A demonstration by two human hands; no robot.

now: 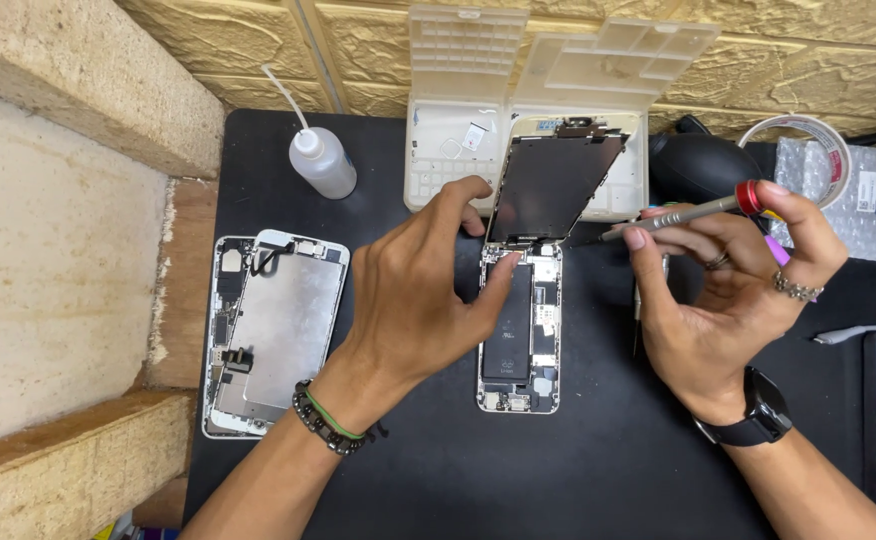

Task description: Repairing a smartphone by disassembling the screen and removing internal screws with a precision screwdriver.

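Observation:
An opened phone body (521, 335) with a black battery lies in the middle of a black mat (578, 470). Its dark screen panel (550, 185) stands tilted up from the top end. My left hand (413, 295) rests over the phone's left side, thumb on the upper end near the hinge and fingers at the screen's lower left edge. My right hand (728, 290) holds a grey screwdriver with a red cap (678, 212), tip pointing left toward the screen's lower right corner.
A second dismantled phone with a metal-backed screen (273, 330) lies at the left. A squeeze bottle (321, 160), open white parts boxes (458, 150), a black blower bulb (703, 165), a tape roll (808, 140) and bubble wrap (873, 205) line the back. A wooden ledge (58, 250) borders the left.

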